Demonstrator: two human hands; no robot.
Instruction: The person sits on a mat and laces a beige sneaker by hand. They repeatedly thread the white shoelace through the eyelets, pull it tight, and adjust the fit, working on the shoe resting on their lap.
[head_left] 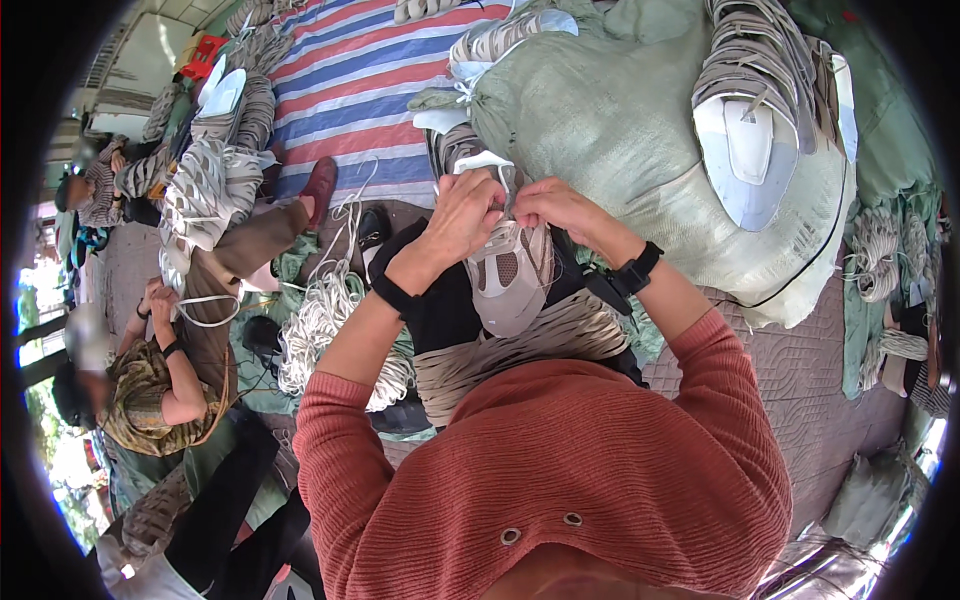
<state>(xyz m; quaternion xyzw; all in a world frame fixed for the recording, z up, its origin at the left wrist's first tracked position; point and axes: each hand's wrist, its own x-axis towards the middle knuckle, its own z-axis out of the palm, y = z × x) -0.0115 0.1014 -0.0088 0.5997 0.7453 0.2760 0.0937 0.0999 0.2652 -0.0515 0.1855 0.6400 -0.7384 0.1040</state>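
A grey-beige shoe upper (508,285) with mesh panels lies over my lap, its toe pointing toward me. My left hand (462,218) is closed on its upper left edge, near the lace holes and the white lining. From the other side my right hand (560,210) pinches the opposite edge with thumb and forefinger. A lace end may be between these fingertips; it is too small to make out. Beyond my hands sit more shoe uppers (462,146). Across my lap lies a bundle of flat taupe laces (530,340).
A heap of white laces (322,335) lies at my left. Filled green sacks (590,120) stand ahead and right, with stacked uppers (745,130) on top. A striped sheet (350,100) covers the ground ahead. At left a person (160,390) sits handling a white lace.
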